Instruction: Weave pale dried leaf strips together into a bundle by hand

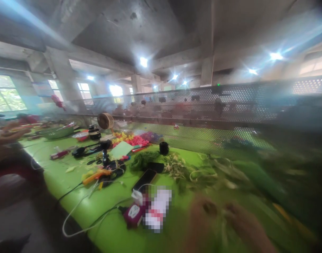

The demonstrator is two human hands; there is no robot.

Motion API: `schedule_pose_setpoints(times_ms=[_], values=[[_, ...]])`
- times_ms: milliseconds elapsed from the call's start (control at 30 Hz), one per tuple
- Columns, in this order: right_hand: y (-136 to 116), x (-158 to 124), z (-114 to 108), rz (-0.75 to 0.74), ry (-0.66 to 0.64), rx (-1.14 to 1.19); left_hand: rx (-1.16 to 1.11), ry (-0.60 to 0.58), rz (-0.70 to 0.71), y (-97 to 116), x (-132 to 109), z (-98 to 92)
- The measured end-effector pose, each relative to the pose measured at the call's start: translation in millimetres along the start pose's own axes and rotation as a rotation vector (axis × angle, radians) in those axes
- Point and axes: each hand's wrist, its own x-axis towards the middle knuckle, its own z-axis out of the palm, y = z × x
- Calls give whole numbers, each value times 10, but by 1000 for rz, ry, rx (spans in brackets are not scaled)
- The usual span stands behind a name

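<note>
The picture is smeared by motion. At the bottom edge my left hand point(203, 216) and my right hand point(246, 226) sit close together over the green table point(71, 196), amid green strands and leaves point(224, 175). Their fingers are too blurred to read, and I cannot tell whether they hold anything. Just left of my hands lie a magenta power bank point(133, 214) with a white cable point(79, 207), and a black phone point(145, 179).
A perforated metal divider point(203, 102) runs along the table's far side. On the table are an orange-handled tool point(96, 175), a black cup point(164, 147), a small fan point(106, 121), bright flower pieces point(130, 140) and a green bowl point(56, 133). Another person's hand point(7, 135) is at far left.
</note>
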Motion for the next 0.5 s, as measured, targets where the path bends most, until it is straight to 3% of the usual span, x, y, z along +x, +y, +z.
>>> schedule_pose_setpoints(times_ms=[100,233,500], values=[[15,19,-9,-13,-52,-30,-14,60,-8,-50,32,8],[-53,-15,12,-46,-60,-59,-212,81,-98,-99,105,-12],[-61,-50,10,-11,-77,-77,-418,51,-211,-197,144,-29]])
